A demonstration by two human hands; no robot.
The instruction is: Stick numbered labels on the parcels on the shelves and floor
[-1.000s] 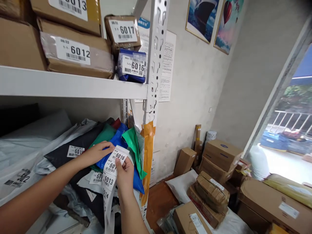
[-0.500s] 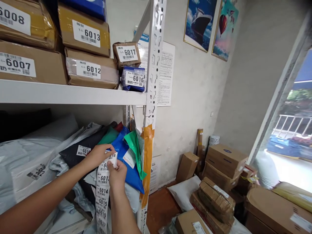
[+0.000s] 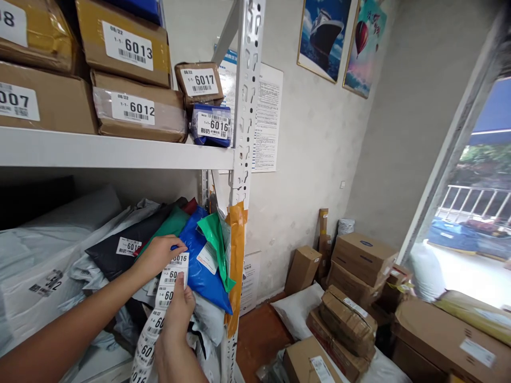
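Observation:
A long strip of white number labels (image 3: 166,293), printed with 6016 near its top, hangs down and curls toward the bottom of the view. My right hand (image 3: 175,314) grips this strip, thumb on its front. Just above the strip's top end, my left hand (image 3: 159,257) pinches the edge of a blue mailing bag (image 3: 205,279); blue plastic shows between the fingertips. A green mailing bag (image 3: 216,244) leans over the blue one. To the left of my left hand lies a black mailing bag (image 3: 114,250) with a white label.
Labelled boxes, such as one marked 6012 (image 3: 138,109), line the upper shelf (image 3: 120,150). A white perforated post (image 3: 242,133) with orange tape (image 3: 236,266) stands right of my hands. White bags (image 3: 35,287) fill the lower left. Cartons (image 3: 361,260) are piled on the floor at right.
My right hand has slid lower, with the strip of labels swung left and curling below it. My left hand's fingertips now pinch blue plastic above the strip. The view has shifted slightly right.

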